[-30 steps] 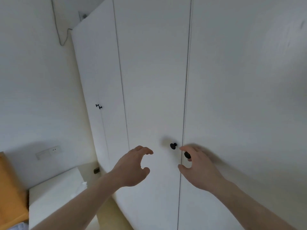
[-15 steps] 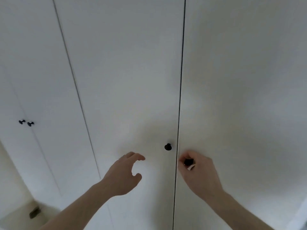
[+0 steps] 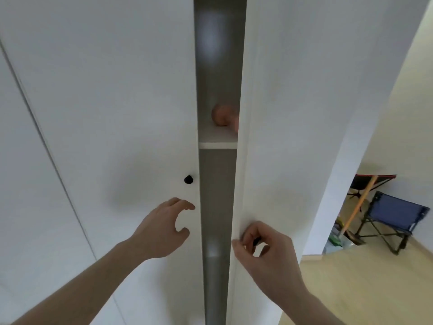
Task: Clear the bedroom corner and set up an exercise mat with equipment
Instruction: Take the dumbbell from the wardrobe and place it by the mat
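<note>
The right hand (image 3: 264, 252) pinches the right door's knob (image 3: 256, 241) to pull it wide, the left hand (image 3: 164, 227) reaches open-fingered for the other knob (image 3: 188, 179) — a pinkish thing (image 3: 221, 114) sits on the shelf (image 3: 218, 144) inside.

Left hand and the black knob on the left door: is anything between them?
Nothing. In the head view, only bare white door panel separates the open left hand from the black knob above its fingertips.
</note>
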Demonstrator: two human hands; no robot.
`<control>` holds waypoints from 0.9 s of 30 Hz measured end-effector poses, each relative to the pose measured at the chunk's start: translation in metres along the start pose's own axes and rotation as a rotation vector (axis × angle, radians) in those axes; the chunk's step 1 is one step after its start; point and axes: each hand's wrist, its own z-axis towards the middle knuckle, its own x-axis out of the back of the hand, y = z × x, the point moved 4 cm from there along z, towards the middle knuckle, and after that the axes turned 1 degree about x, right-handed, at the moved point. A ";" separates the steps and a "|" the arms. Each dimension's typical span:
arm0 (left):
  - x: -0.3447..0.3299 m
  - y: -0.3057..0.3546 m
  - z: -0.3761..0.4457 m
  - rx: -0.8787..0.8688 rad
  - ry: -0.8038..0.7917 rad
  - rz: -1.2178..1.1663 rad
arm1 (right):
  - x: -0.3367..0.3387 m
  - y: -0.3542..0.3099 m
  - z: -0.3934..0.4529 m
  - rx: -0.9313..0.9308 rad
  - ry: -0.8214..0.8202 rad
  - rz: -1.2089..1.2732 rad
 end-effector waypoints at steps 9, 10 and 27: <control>0.007 0.032 0.008 -0.222 -0.059 -0.062 | 0.060 0.005 -0.075 -0.253 0.402 -0.007; 0.009 0.035 0.008 -0.246 -0.070 -0.075 | 0.068 0.007 -0.080 -0.286 0.451 0.010; 0.055 0.096 0.021 -0.498 -0.090 0.038 | 0.131 -0.022 -0.129 -0.131 1.121 -0.206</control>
